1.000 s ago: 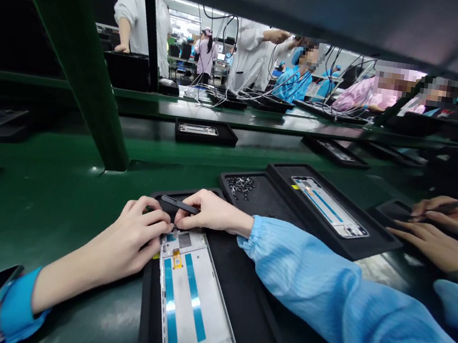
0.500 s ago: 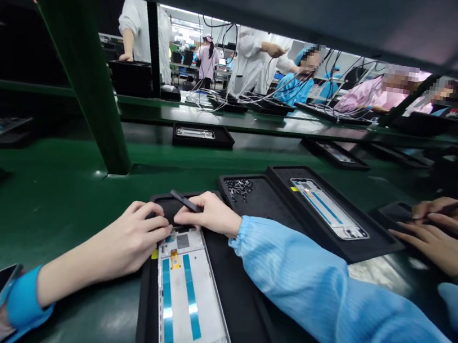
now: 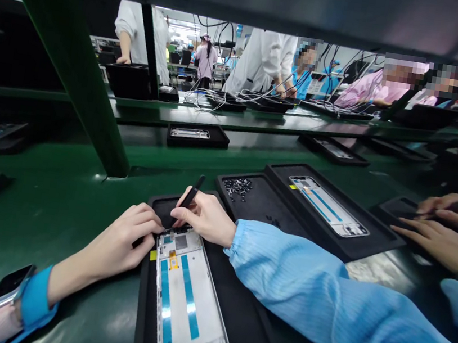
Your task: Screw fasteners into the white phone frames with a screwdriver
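Two hands are over one phone frame (image 3: 185, 301) here, and the big change in the last half second is the black spudger (image 3: 192, 193): it was lying almost flat, and now it's tipped up steeply. The right hand (image 3: 205, 216) has it firmly pinched between thumb and fingers, pen-style, with the lower end hidden in the fingers and aimed down at the frame's top edge. The left hand (image 3: 121, 239) is curled at the frame's top left corner, but I can't tell if it's gripping or just resting there. The frame lies flat in a black tray (image 3: 248, 339) on the green table (image 3: 55, 226). Just past it are a small heap of black screws (image 3: 237, 188) in another tray and a second phone frame (image 3: 328, 206).
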Tool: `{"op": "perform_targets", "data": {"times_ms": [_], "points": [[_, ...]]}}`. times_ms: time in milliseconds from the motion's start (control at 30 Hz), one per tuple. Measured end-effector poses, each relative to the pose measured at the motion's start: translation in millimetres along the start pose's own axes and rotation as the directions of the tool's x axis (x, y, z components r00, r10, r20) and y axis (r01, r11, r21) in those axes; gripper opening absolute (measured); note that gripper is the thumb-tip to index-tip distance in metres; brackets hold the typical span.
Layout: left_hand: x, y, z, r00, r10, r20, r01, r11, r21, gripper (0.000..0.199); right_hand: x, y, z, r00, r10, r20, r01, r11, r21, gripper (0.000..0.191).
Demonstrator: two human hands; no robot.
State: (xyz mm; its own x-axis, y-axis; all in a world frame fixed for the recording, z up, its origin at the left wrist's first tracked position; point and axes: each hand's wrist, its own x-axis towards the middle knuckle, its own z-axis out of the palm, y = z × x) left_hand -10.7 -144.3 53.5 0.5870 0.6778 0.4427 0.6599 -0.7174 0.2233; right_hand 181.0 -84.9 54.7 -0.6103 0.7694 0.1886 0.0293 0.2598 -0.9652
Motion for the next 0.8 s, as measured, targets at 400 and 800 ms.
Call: {"op": "perform_targets", "data": {"times_ms": [400, 800], "points": [[-1.0, -5.2, 4.6, 1.000, 0.005, -0.008, -0.005, 0.999, -0.031, 0.020, -1.0, -0.5, 0.4, 0.992, -0.122, -0.010, 0.116, 0.964, -0.241, 0.022], [1.1, -5.9, 2.9, 1.000, 0.021, -0.023, -0.021, 1.000, -0.014, 0.020, -0.3, -7.1, 6.1, 0.922, -0.381, 0.062, 0.369, 0.822, -0.435, 0.015]]}}
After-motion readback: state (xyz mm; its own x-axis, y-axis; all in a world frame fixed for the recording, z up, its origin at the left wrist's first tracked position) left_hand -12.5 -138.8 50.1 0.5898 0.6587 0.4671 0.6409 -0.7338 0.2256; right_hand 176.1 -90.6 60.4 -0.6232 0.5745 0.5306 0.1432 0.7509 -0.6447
